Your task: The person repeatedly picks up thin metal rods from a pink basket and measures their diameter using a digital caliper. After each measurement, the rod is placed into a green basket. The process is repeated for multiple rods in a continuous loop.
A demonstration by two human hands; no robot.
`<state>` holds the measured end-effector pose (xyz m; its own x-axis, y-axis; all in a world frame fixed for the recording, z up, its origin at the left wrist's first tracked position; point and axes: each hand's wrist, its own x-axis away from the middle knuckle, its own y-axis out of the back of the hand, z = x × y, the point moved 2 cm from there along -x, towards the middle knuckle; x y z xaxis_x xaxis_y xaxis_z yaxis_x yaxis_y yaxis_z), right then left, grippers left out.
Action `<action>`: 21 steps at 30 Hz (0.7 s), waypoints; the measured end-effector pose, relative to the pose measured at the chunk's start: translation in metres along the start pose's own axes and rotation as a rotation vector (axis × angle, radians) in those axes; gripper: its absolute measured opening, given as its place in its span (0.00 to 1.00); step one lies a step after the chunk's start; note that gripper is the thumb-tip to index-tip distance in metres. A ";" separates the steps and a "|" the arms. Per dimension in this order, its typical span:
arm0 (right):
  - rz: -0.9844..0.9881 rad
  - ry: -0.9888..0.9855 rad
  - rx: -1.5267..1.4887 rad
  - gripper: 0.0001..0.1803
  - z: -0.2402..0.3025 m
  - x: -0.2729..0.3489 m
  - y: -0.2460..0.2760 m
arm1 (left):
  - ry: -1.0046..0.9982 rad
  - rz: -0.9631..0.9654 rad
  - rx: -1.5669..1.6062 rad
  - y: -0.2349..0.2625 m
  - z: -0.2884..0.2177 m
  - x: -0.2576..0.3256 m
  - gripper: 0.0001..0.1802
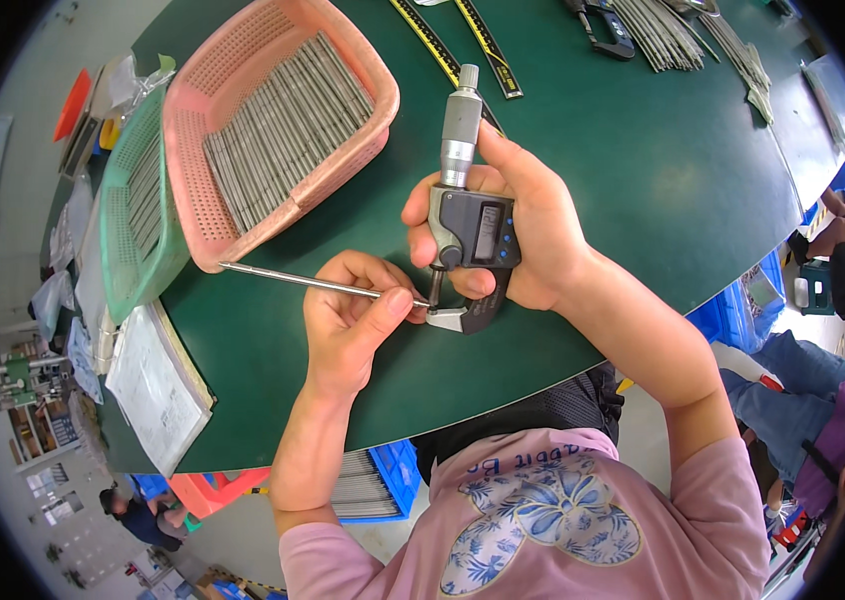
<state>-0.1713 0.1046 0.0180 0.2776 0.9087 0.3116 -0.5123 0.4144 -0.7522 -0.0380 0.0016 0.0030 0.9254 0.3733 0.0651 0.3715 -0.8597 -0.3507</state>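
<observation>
Left hand: I see the left hand (351, 312) pinching a slim, shiny grey metal rod (288, 277) between thumb and fingers, near its right end.
Rod position: slanting above the dark green tabletop (243, 370); far end by the lower corner of the pink perforated plastic basket (180, 175), near end at the measuring gap. Can't tell if the faces touch it.
Right hand: I have the right hand (546, 228) wrapped round a grey-and-black digital micrometer (474, 228), thimble up, frame curve down; fingers curled about its body.
Rod handling: I judge it light, stiff, a bit slippery; hold close to the measured end, keep it square, since the long free end would lever.
Micrometer handling: looks dense, rigid, knock-sensitive; I'd grip the frame and keep fingers off the faces.
Basket contents: similar grey rods (288, 130) side by side in the pink one; more in the pale green plastic basket (115, 235) beside it.
Left edge: papers in a clear sleeve (158, 385) on the table.
</observation>
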 end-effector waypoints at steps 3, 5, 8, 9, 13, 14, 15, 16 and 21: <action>0.018 0.003 -0.013 0.36 0.001 0.001 0.000 | -0.008 0.010 0.012 0.000 0.000 0.000 0.09; 0.022 -0.001 -0.024 0.36 0.000 0.000 0.001 | -0.014 0.018 0.011 0.000 0.000 -0.001 0.09; 0.025 -0.008 -0.035 0.37 -0.001 -0.001 0.000 | -0.028 0.029 0.006 0.001 0.000 0.000 0.09; 0.027 -0.010 -0.038 0.37 -0.002 -0.001 -0.001 | -0.035 0.034 0.004 0.002 0.000 0.000 0.09; 0.017 -0.026 -0.032 0.37 -0.004 -0.002 -0.003 | -0.051 0.052 0.018 0.002 -0.001 0.001 0.09; 0.021 -0.027 -0.020 0.37 -0.004 -0.003 -0.002 | -0.046 0.048 0.012 0.003 -0.001 0.002 0.10; 0.023 -0.026 -0.010 0.38 -0.005 -0.003 -0.002 | -0.039 0.047 0.005 0.003 -0.001 0.004 0.10; 0.036 -0.029 -0.028 0.38 -0.004 -0.002 -0.001 | -0.037 0.069 0.004 0.001 0.000 0.001 0.10; 0.060 -0.041 -0.105 0.36 -0.003 0.000 -0.001 | -0.009 -0.073 0.040 -0.002 -0.001 0.001 0.13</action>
<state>-0.1682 0.1039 0.0165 0.2142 0.9340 0.2860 -0.4388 0.3536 -0.8261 -0.0374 0.0036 0.0048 0.8950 0.4381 0.0837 0.4348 -0.8151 -0.3828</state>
